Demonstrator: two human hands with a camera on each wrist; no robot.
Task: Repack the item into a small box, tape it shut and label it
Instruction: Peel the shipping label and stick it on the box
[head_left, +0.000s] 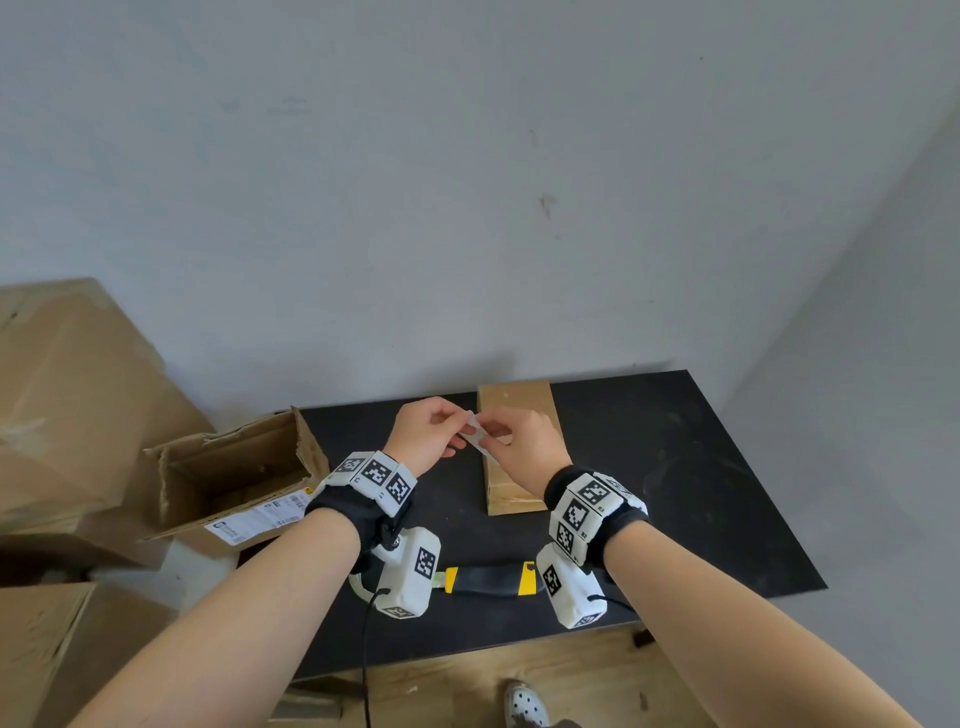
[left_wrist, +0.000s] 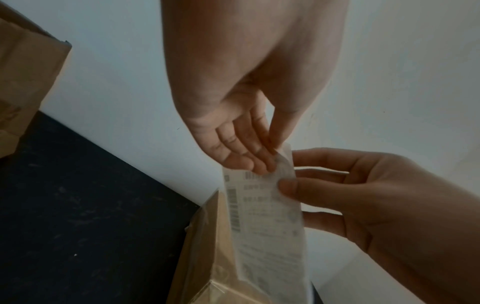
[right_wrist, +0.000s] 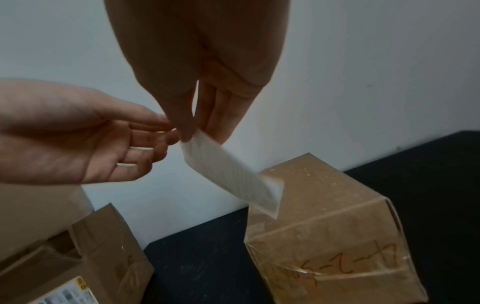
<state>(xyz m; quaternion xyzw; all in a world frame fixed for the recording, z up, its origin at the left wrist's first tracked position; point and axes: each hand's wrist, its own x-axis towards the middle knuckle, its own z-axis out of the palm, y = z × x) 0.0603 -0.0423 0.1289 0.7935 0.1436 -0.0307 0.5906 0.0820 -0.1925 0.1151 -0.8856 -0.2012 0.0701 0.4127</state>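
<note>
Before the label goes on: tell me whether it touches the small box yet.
Cannot tell. In every view the label, held by both hands, overlaps the small box, and none shows contact or a gap plainly.

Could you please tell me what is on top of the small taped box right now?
Nothing rests on the small taped box; both hands hold the label above it. The hands hide part of its top, and its contents cannot be seen.

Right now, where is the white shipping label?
In the head view, the label is held in the air between the left hand and the right hand, just above the taped small box on the black table.
</note>
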